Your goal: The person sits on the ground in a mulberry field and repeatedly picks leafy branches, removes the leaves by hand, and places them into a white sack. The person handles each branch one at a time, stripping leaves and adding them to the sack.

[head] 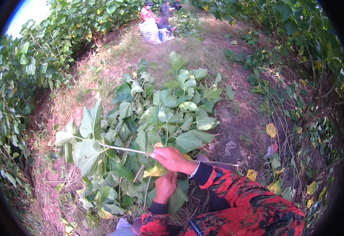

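My right hand (172,159) grips a thin leafy branch (121,148). The branch crosses in front of me, with broad green leaves (90,121) at its left end and a bare tip out past my wrist on the right. Just below is my left hand (165,185), its fingers curled. A large green leaf (178,198) hangs beside that hand; whether the fingers hold its stalk is hidden. Under and beyond both hands lies a heap of cut leafy branches (166,115). A yellow leaf (153,171) shows beside my hands.
Tall leafy shrubs (27,76) line the left side, and more shrubs (304,38) stand on the right. Farther along the dirt path a person (149,14) sits by white sacks (149,31), with other people behind. Part of a pale sack (121,228) shows at the bottom edge.
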A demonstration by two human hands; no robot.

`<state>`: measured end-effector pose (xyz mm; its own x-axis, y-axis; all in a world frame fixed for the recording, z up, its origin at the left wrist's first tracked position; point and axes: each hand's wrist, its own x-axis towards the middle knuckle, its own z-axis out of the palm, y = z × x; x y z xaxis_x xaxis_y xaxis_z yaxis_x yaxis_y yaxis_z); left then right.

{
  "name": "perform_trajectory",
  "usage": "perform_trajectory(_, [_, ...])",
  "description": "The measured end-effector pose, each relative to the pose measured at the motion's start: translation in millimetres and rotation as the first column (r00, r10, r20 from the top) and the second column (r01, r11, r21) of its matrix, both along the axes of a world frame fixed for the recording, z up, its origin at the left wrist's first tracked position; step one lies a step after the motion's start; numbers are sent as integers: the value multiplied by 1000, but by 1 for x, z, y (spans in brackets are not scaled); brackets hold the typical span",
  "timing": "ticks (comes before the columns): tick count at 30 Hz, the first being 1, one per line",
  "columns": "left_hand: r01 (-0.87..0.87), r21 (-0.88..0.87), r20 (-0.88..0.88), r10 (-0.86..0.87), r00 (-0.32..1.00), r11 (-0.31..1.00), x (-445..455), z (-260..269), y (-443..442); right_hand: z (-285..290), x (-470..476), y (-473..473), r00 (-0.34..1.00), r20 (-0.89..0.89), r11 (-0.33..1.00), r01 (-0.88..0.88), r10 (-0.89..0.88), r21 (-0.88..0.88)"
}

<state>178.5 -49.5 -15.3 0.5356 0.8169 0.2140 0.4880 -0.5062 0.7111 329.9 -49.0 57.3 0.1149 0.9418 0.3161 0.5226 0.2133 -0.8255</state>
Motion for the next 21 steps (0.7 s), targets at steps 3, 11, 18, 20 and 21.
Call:
perform_trajectory(3, [8,-411,400,173,900,912,-24,6,33,-5,9,-3,995,49,985,73,-81,155])
perform_trajectory(11, [-8,-670,656,597,461,742,-24,41,50,-16,15,-28,950,312,997,27,-4,-68])
perform_trajectory(18, [-47,-747,599,702,387,663,-54,17,69,-10,7,-33,925,359,985,-67,122,-161])
perform_trajectory(20, [-19,-757,597,704,385,653,-52,21,67,-13,8,-33,921,363,980,-80,142,-181])
perform_trajectory(21, [4,-737,622,677,395,675,-52,18,67,-17,8,-30,919,367,979,-76,143,-191])
